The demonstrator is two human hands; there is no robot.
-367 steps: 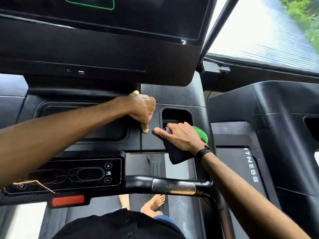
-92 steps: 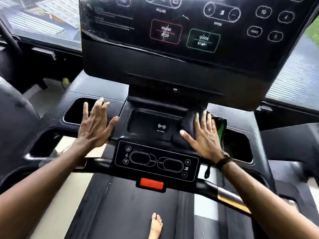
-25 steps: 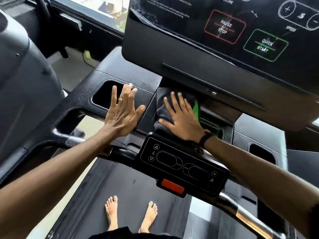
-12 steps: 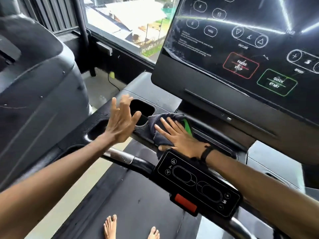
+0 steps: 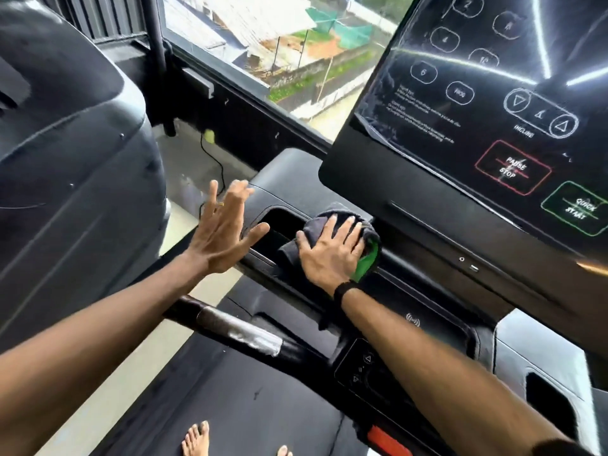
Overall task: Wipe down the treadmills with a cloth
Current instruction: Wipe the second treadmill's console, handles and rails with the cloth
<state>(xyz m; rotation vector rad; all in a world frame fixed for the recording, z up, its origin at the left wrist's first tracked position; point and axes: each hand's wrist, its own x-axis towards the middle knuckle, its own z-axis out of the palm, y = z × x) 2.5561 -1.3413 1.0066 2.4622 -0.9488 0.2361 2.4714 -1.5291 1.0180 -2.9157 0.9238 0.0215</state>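
The right hand point(image 5: 329, 251) lay flat, fingers straight, pressing the dark cloth point(image 5: 332, 222) onto the treadmill console point(image 5: 296, 179) beside the cup recess point(image 5: 276, 225), likely to scrub with full palm pressure. The left hand point(image 5: 220, 232), fingers spread and holding nothing, hovered just beside the recess, seemingly for balance.

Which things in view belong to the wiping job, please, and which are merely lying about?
Job: cloth; right hand pressing it; left hand; treadmill console tray; cup holder.
Lying about: neighbouring machine; floor cable.
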